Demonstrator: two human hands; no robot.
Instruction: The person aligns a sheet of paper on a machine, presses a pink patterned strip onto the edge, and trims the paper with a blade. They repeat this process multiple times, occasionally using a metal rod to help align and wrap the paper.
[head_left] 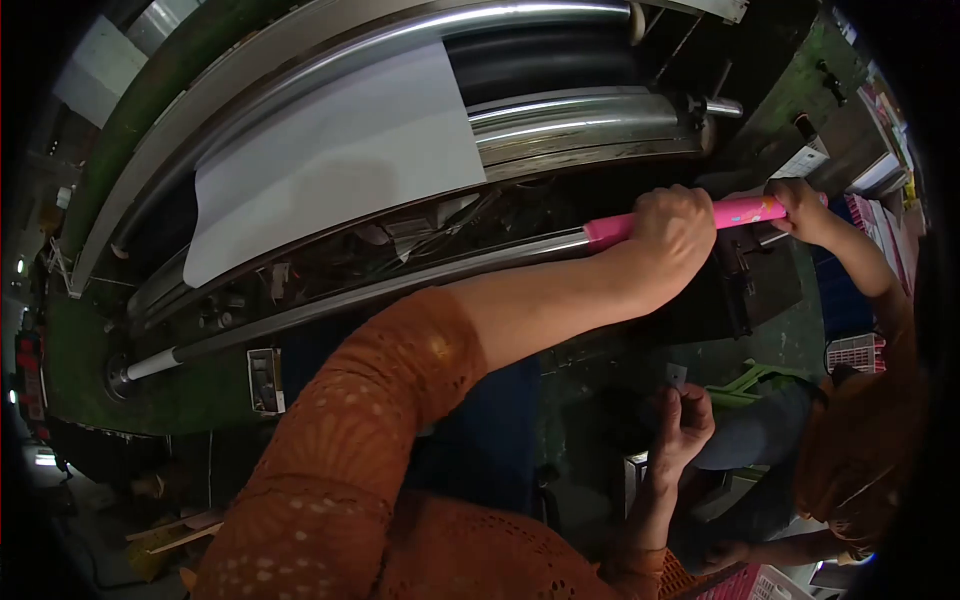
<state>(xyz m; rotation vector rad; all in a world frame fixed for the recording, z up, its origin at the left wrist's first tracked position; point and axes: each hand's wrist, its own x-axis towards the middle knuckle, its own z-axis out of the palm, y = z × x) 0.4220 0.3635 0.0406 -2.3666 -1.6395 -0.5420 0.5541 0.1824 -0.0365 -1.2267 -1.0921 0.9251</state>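
Observation:
My left hand [675, 235] is closed around a pink roll [745, 211] with a small printed pattern. The roll sits on the right part of a long metal shaft [400, 278]. Lower down, my right hand [682, 428] pinches a small flat grey piece [676, 375] that looks like a metal blade, apart from the roll. Another person's hand [797, 210] touches the right end of the pink roll.
Behind the shaft, a white sheet [340, 165] drapes over the machine's metal rollers [580, 125]. The other person [860, 440] is close by on the right. A pink and white basket [856, 354] stands beyond, and a green plastic item [750, 382] is near that person's legs.

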